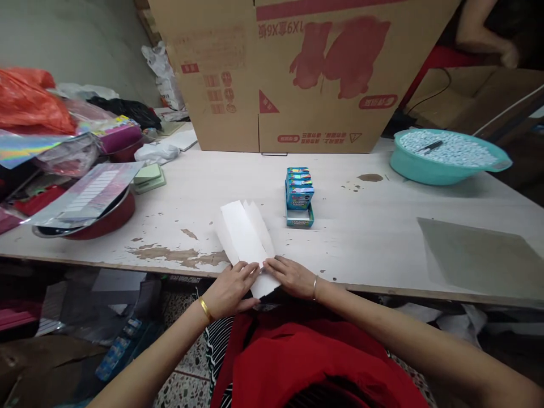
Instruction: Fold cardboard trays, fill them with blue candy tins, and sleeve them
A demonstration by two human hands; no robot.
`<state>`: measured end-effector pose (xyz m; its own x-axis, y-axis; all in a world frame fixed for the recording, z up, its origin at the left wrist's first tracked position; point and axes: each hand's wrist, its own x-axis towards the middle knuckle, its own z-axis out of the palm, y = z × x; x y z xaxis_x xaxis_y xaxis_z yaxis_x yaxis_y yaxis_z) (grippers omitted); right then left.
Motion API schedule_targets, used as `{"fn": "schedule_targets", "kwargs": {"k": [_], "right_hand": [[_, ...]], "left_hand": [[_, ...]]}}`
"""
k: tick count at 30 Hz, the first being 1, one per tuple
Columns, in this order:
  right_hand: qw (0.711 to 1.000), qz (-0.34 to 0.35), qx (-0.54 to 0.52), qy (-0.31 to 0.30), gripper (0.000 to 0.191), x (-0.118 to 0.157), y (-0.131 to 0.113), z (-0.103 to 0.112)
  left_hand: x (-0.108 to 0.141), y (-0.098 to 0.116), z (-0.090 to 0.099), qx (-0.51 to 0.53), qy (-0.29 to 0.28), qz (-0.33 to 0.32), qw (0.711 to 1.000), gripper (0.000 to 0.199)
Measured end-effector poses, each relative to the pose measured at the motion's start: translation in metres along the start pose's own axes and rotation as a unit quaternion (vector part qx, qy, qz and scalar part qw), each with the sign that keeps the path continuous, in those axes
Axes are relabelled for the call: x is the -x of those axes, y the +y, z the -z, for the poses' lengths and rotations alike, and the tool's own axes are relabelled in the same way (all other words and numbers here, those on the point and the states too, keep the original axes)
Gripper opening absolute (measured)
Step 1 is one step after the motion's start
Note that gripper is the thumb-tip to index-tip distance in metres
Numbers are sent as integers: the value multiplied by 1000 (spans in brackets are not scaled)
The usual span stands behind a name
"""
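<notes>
Table (369, 243): white, worn, with the near edge under the forearms.
Carton (323, 122): stands at the far side.
Basin (425, 170): far right, heaped with pale pellets (459, 148), a dark tool (433, 146) on top.
Bowl (113, 220): left, printed sheets (97, 187) across it.
Card (246, 229): white, folded, at the near edge; long axis runs from the fingers to the far left.
Left hand (233, 286): grips the card's near end, fingers together, thumb low.
Right hand (294, 276): equally near, fingertips bunched on the card; thumb hidden, pinch cannot be told.
Tray (300, 222): beyond, rightward; blue boxes (300, 197) stand in it.
</notes>
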<state>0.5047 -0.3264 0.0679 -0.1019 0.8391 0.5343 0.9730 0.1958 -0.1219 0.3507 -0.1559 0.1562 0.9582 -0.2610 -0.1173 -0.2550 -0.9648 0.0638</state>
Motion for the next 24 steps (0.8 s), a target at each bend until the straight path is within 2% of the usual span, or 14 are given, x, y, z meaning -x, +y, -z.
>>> {"fn": "schedule_targets", "kwargs": {"k": [2, 4, 7, 10, 12, 14, 17, 20, 22, 23, 24], "right_hand": [[998, -7, -3, 57, 45, -4, 2, -5], [994, -34, -32, 96, 43, -7, 1, -8], [984, -91, -81, 131, 45, -12, -3, -10], [982, -91, -72, 150, 49, -14, -9, -12], [987, -67, -34, 139, 49, -15, -11, -14], [994, -42, 8, 105, 47, -14, -11, -15], [998, -26, 36, 44, 43, -14, -9, -14], [998, -27, 45, 17, 40, -17, -8, -13], [998, -19, 61, 11, 38, -23, -10, -11], [997, -12, 71, 10, 36, -27, -11, -11], [996, -1, 84, 8, 35, -31, -12, -11]], "left_hand": [[0, -2, -1, 28, 24, -5, 999, 42], [0, -5, -4, 69, 63, 22, 995, 36], [-4, -9, -10, 130, 123, 124, 976, 34], [-15, -8, -12, 160, 120, 236, 951, 28], [-20, -6, -11, 164, 108, 272, 942, 24], [-21, -3, -10, 160, 136, 261, 942, 24], [-10, 3, -14, 132, 259, 248, 924, 27], [3, 14, -30, 145, 385, 318, 854, 52], [7, 23, -47, 225, 396, 356, 816, 67], [7, 26, -56, 269, 376, 357, 811, 71], [6, 28, -66, 306, 346, 341, 819, 74]]}}
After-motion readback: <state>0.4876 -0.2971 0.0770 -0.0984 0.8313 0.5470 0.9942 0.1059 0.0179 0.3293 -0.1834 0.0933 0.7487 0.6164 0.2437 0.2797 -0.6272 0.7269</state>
